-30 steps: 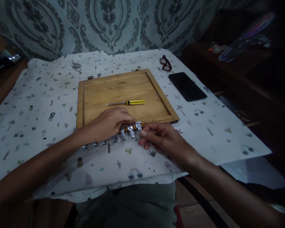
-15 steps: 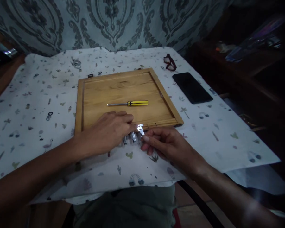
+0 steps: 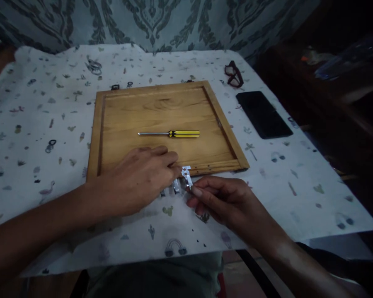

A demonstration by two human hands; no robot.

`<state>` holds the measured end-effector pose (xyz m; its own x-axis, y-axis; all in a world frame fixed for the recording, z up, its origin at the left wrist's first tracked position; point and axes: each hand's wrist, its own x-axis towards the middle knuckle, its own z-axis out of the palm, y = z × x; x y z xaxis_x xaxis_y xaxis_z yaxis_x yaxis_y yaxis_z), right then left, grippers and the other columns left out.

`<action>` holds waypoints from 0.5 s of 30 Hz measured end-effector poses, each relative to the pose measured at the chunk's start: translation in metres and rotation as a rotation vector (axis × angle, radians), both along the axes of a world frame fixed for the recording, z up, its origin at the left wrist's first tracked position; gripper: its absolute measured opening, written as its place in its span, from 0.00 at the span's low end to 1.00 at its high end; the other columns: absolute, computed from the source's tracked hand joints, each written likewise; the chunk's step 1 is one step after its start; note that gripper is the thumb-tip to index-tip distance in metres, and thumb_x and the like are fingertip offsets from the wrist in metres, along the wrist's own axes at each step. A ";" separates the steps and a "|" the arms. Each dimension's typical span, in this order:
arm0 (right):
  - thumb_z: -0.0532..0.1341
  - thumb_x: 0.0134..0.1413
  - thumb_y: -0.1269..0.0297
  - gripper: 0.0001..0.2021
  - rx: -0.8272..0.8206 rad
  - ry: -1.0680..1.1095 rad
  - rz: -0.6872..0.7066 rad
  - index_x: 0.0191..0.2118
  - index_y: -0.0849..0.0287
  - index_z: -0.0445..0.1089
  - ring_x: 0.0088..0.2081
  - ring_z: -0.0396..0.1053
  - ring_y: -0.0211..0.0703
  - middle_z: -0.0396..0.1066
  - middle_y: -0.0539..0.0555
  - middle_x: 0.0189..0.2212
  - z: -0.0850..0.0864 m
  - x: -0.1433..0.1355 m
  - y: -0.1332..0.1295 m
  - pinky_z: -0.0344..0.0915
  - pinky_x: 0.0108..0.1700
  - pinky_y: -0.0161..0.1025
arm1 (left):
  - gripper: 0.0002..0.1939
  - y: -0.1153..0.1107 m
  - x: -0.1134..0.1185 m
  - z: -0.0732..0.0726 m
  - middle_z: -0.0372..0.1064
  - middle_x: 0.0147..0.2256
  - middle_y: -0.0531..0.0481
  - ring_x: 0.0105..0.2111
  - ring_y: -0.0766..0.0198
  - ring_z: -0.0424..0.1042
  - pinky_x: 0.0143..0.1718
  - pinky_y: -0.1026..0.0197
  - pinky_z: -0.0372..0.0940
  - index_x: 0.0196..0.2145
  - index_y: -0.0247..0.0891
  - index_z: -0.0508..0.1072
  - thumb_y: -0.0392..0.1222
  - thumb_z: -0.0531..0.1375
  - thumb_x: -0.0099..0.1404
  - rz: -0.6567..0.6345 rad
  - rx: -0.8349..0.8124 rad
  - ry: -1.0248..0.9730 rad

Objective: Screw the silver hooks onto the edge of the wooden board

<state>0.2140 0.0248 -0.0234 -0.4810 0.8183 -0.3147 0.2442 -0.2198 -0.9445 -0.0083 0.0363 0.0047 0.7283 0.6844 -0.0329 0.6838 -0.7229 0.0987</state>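
A small shiny metal bracket (image 3: 187,175) with holes stands at the near edge of a framed wooden panel (image 3: 164,114). My right hand (image 3: 228,198) pinches its lower end between thumb and fingertips. Over the panel's near edge lies my left hand (image 3: 139,178), fingers curled, their tips beside the bracket's upper end. What those fingers grip is hidden. Two more metal pieces, one of them a bright strip (image 3: 175,186), show just below the left fingers; whether they are attached to the panel I cannot tell. A yellow-and-black screwdriver (image 3: 183,133) rests on the panel, its shaft pointing left.
A patterned white cloth (image 3: 49,120) covers the table. Right of the panel lie a black phone (image 3: 264,114) and dark-framed glasses (image 3: 234,75). Small dark hinges (image 3: 115,87) sit along the panel's far edge. Behind the table hangs patterned grey fabric (image 3: 155,25).
The view has tilted down and come slightly closer. Both hands keep nearly the same grip, and a little more of the bracket shows between them.
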 end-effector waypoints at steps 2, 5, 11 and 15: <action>0.64 0.58 0.52 0.14 0.005 -0.017 0.005 0.31 0.58 0.74 0.21 0.68 0.33 0.76 0.51 0.23 0.001 0.000 0.000 0.61 0.20 0.32 | 0.13 0.000 0.000 0.000 0.70 0.36 0.49 0.38 0.59 0.68 0.29 0.58 0.56 0.44 0.38 0.75 0.29 0.56 0.65 -0.004 0.014 -0.005; 0.63 0.59 0.55 0.13 0.033 -0.014 0.012 0.29 0.58 0.74 0.22 0.68 0.33 0.76 0.52 0.23 0.000 -0.001 0.000 0.63 0.22 0.31 | 0.14 0.000 -0.001 0.001 0.70 0.36 0.48 0.38 0.59 0.68 0.30 0.58 0.58 0.45 0.37 0.75 0.30 0.56 0.64 -0.005 0.007 -0.016; 0.62 0.60 0.57 0.13 0.058 0.000 0.020 0.28 0.57 0.74 0.22 0.69 0.34 0.75 0.51 0.22 -0.001 -0.002 0.000 0.68 0.24 0.32 | 0.13 0.001 0.003 0.007 0.71 0.38 0.47 0.39 0.59 0.69 0.33 0.59 0.61 0.46 0.37 0.74 0.32 0.54 0.66 0.001 -0.062 0.029; 0.63 0.61 0.57 0.09 0.165 -0.089 -0.034 0.38 0.57 0.76 0.24 0.73 0.37 0.78 0.52 0.26 -0.003 0.004 -0.008 0.71 0.25 0.33 | 0.14 0.000 0.005 0.009 0.72 0.39 0.46 0.39 0.57 0.70 0.33 0.58 0.64 0.46 0.35 0.73 0.32 0.55 0.63 0.007 -0.064 0.059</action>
